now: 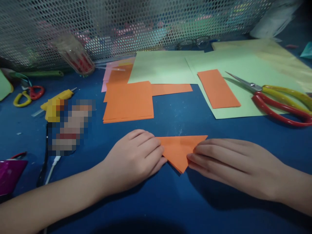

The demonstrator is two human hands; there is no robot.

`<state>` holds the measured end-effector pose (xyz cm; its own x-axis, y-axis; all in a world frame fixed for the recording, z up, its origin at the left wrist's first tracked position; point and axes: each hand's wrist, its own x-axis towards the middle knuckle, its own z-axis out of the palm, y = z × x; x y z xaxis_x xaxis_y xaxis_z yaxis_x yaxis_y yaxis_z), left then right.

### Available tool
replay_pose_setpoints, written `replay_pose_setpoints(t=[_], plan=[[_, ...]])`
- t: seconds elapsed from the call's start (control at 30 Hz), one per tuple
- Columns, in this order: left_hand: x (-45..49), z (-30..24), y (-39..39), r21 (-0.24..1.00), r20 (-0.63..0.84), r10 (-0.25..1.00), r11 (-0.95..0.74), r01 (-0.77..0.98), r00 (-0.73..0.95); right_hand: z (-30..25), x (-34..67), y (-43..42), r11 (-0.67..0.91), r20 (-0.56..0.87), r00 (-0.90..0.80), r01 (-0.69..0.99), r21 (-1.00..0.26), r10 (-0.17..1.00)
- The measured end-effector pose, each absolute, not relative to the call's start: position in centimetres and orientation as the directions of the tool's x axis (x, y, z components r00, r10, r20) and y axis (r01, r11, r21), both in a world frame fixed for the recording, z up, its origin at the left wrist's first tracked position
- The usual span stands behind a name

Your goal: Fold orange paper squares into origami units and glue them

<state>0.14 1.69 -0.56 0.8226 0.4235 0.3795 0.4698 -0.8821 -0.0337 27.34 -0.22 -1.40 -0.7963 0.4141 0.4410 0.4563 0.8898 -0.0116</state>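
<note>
At flat blue bench (175,208), between left grip (137,156) and right grip (235,164): folded orange paper triangle (181,148), apex toward near side. Left closed on left corner, right pinching right edge. Step appears folding; next move likely calls for edge alignment, firm crease.

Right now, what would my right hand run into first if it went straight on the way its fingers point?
Your right hand would first meet the folded orange paper, which it touches; beyond that, probably your left hand, though depth is unclear.
</note>
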Motion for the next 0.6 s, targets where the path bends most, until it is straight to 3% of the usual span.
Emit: replay_pose_setpoints(t=[0.17,0.37,0.6], plan=[[0.0,-0.7,1.6,-0.041,0.395,0.439,-0.869,0.493,0.807,-1.6,27.6,0.1,0.897,0.424,-0.822,0.439,0.045,0.381],[0.1,-0.9,1.6,-0.089,0.411,0.402,-0.875,0.475,0.818,-1.6,27.3,0.4,0.856,0.424,-0.766,0.516,-0.043,0.483],[0.4,-1.2,1.6,0.17,0.317,0.551,-0.834,0.526,0.772,-1.5,26.8,1.0,0.793,0.393,-0.689,0.507,-0.338,0.609]])
